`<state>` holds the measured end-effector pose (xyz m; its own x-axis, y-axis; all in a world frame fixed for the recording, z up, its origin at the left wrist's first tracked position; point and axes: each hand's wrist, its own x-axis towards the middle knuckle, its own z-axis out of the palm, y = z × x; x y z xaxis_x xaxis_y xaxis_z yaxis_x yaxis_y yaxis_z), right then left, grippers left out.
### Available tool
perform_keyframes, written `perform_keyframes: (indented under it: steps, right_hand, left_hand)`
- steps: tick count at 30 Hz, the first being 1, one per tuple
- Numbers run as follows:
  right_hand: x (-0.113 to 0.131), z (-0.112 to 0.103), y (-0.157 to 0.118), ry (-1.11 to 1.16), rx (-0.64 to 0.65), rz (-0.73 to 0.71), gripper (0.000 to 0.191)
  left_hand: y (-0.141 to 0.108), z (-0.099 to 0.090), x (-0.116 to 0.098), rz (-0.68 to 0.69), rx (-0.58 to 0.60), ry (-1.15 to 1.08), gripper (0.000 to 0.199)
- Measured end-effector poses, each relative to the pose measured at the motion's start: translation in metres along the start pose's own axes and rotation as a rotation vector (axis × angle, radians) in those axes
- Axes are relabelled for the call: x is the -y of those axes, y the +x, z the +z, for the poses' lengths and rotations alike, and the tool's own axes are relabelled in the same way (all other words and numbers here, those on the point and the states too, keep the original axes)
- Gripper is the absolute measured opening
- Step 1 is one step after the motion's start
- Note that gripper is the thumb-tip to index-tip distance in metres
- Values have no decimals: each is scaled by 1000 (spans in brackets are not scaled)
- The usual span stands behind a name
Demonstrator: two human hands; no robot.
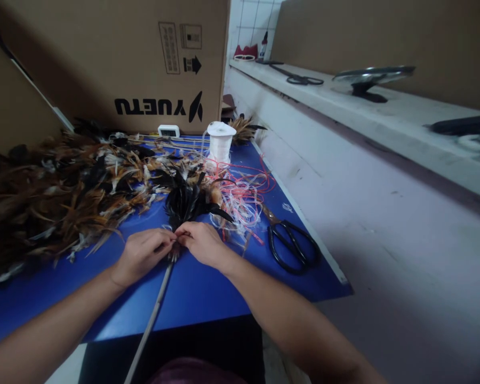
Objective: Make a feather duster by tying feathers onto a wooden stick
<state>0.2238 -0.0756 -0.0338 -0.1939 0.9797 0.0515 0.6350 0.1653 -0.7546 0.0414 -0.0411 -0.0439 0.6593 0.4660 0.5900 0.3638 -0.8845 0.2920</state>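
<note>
A feather duster in the making, with black feathers bunched at the end of a thin pale stick, lies on the blue table, its stick pointing toward me. My left hand pinches at the base of the bunch from the left. From the right, my right hand pinches at the same spot, and the fingertips of both hands meet over the stick. A bit of white strand shows by the left fingertips; what exactly the fingers hold is hidden. Pale quill ends stick out below them.
Loose brown feathers cover the table's left side. Behind my right hand lie tangled pink and white strings and a white spool. Black-handled scissors rest at the right, near the wall. A cardboard box stands behind.
</note>
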Motion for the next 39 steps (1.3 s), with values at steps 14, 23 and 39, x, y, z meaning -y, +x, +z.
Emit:
perform_keyframes:
  steps: [14,23,39]
  right_hand:
    - [4,2,-3,-211,23,-20,19]
    - [5,-2,-6,-186,-7,-47,15]
    - [5,-3,-10,-84,-65,-107,13]
  left_hand:
    - [-2,1,2,-61,-27,1,12]
    - [-5,-2,0,-191,-6,18,2]
    - [1,-6,-1,-282,98,-49,4]
